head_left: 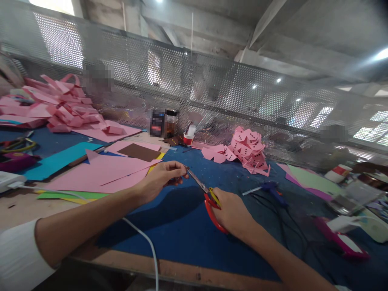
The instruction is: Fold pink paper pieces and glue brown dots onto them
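Observation:
My right hand grips red-handled scissors over the blue table mat, blades pointing up and left. My left hand is closed in a pinch right at the blade tips; whatever it pinches is too small to make out. Large pink paper sheets lie just left of the left hand, over green and yellow sheets.
A heap of pink cut paper pieces sits behind the scissors, another pink heap at far left. Jars and a red cup stand by the perforated metal screen. A blue glue gun, cables and clutter lie right. A white cable crosses the front edge.

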Tool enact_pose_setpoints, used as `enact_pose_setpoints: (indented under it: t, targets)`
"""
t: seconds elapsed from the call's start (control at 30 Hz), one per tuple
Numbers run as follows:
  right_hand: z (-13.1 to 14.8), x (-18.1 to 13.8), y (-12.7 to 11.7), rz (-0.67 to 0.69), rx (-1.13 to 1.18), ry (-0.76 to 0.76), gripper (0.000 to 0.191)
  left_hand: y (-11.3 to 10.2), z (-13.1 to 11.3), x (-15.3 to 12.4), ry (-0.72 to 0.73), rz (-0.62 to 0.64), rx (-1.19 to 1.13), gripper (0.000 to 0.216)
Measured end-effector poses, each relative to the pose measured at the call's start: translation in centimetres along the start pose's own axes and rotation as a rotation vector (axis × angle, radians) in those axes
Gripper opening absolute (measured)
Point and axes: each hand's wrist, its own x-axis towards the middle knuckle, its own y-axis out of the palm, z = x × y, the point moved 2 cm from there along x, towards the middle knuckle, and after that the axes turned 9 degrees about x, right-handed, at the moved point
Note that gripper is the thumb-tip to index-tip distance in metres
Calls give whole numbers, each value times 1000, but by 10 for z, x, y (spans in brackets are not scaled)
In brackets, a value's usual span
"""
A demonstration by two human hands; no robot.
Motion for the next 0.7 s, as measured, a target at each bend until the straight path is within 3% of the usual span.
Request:
enact_pose_setpoints:
  t: [0.7]
  targets:
    - [-6, 3, 3, 10, 3, 38, 17, -1, 1, 1, -21, -3, 53, 24]
